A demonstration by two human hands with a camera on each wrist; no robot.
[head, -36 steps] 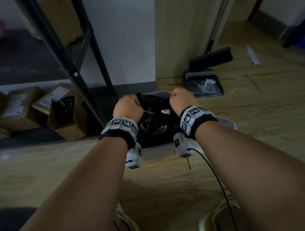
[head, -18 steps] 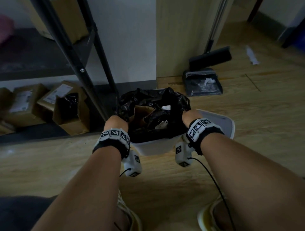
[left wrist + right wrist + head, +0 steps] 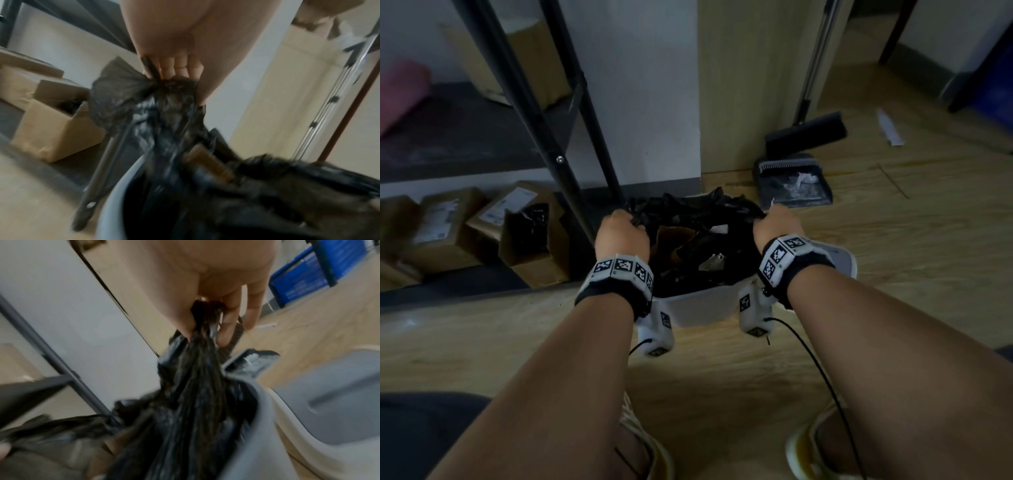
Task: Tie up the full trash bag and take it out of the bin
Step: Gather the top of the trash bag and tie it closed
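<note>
A black trash bag (image 3: 698, 219) full of cardboard and scraps sits inside a white bin (image 3: 702, 306) on the wooden floor. My left hand (image 3: 621, 233) grips a bunched handful of the bag's left edge (image 3: 162, 91), fingers curled round it. My right hand (image 3: 777, 224) pinches the gathered right edge (image 3: 203, 324) between thumb and fingers. Both hands hold the bag's mouth spread apart above the bin (image 3: 265, 418), and the rubbish inside shows between them.
The bin's lid (image 3: 839, 257) lies open to the right. A dustpan (image 3: 794, 185) and broom (image 3: 804, 133) stand behind the bin. A black metal shelf leg (image 3: 541, 137) and cardboard boxes (image 3: 527, 233) are at the left. My shoes (image 3: 811, 445) are just below.
My hands went from close together over the bin down to its sides, then up and outward, now each gripping a bunched edge of the bag with its mouth held apart.
</note>
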